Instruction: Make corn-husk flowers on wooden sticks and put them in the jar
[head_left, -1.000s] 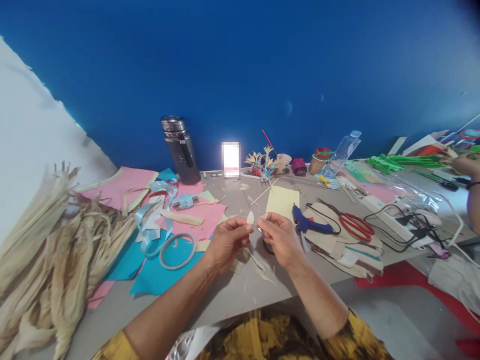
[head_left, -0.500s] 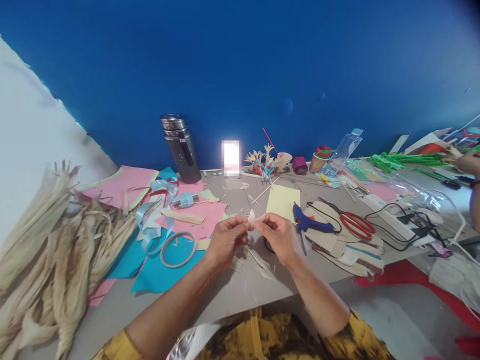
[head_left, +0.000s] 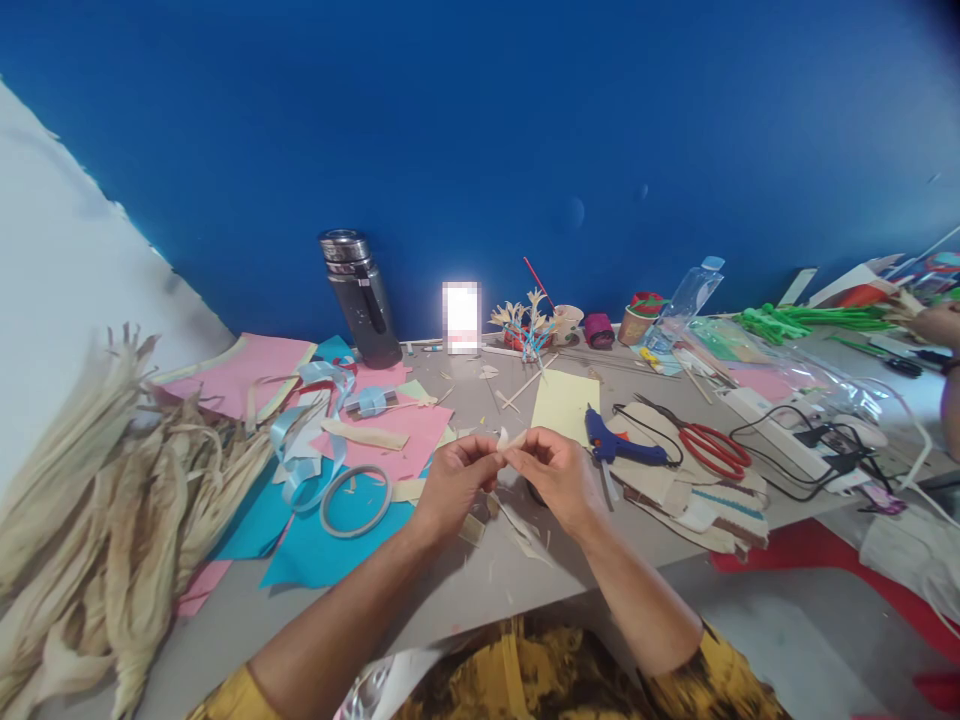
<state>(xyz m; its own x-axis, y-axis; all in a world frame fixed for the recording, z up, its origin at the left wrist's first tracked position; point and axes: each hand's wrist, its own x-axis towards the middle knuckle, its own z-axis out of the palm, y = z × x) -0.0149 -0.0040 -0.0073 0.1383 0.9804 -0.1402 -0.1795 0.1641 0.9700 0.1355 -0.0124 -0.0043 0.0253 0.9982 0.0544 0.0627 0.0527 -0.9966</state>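
Note:
My left hand [head_left: 459, 485] and my right hand [head_left: 556, 475] meet above the near middle of the table. A small pale, petal-like piece of corn husk [head_left: 503, 438] is pinched between both sets of fingertips, its tip showing above them. The fingers cover most of it. Below them, husk scraps [head_left: 517, 525] lie on the table. A blue glue gun [head_left: 626, 440] rests just right of my right hand, and a roll of tape [head_left: 356, 500] lies left of my left hand on blue paper [head_left: 307, 560].
Dried corn husks [head_left: 135, 510] heap at the left. A dark flask [head_left: 364, 300] stands by the wall near husk flowers [head_left: 531, 325]. Red-handled scissors [head_left: 712, 445], gloves [head_left: 697, 505] and a power strip [head_left: 787, 435] lie right. Another person's hand [head_left: 934, 325] is at far right.
My fingertips have closed in further over the husk piece, so less of its tip shows. My left hand has shifted very slightly; the things on the table lie as before.

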